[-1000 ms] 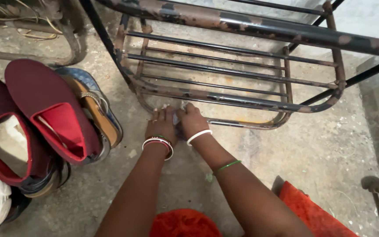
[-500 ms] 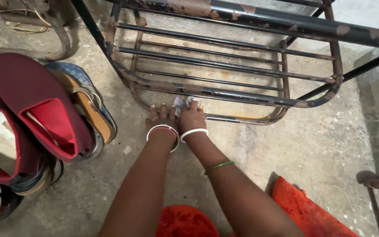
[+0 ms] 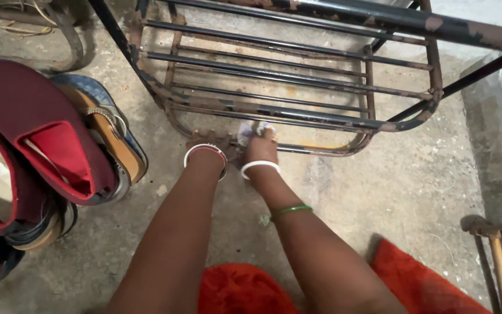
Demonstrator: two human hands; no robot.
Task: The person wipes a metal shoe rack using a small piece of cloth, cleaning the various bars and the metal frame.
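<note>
Right hand (image 3: 261, 146) clutched small pale crumpled cloth (image 3: 250, 130), pressed against low front bar of rusty black metal rack (image 3: 297, 113). Left hand (image 3: 207, 142) beside it; grip unclear, likely bracing on floor.

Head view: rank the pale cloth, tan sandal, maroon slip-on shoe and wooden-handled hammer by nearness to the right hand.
1. Pale cloth, under the right hand.
2. Tan sandal, to the left.
3. Maroon slip-on shoe, farther left.
4. Wooden-handled hammer, far lower right.

2 hands (image 3: 204, 145), 1 rack (image 3: 274, 110), 1 hammer (image 3: 495, 250)
</note>
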